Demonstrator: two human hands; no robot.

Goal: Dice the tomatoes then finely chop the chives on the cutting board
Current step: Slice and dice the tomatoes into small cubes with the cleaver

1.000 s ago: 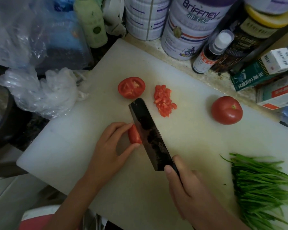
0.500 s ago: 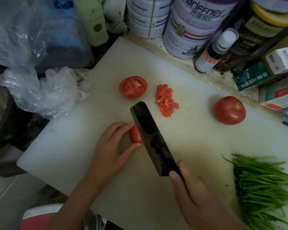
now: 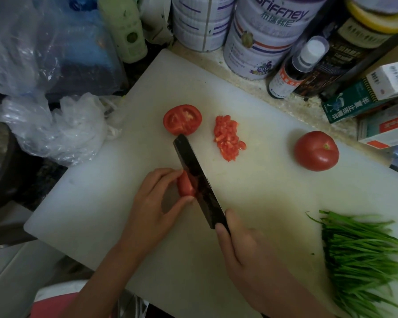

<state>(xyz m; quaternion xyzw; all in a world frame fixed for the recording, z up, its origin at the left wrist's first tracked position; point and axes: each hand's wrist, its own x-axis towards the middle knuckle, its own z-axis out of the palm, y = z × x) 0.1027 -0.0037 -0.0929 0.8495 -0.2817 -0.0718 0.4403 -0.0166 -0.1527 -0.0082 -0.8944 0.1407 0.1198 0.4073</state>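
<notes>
From the head camera I see the left hand (image 3: 156,198) pinching a tomato piece (image 3: 185,185) between fingertips and thumb on the board (image 3: 101,203). The right hand (image 3: 246,255) is wrapped round the knife (image 3: 198,182), blade against that piece. Beyond lie a half tomato (image 3: 182,119) and dice (image 3: 228,137). A whole tomato (image 3: 316,150) sits far right, chives (image 3: 363,255) near right.

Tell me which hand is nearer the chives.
Right. The right hand, gripping the knife, sits just left of the chives; the left hand holds a tomato piece farther left, beyond the blade.
</notes>
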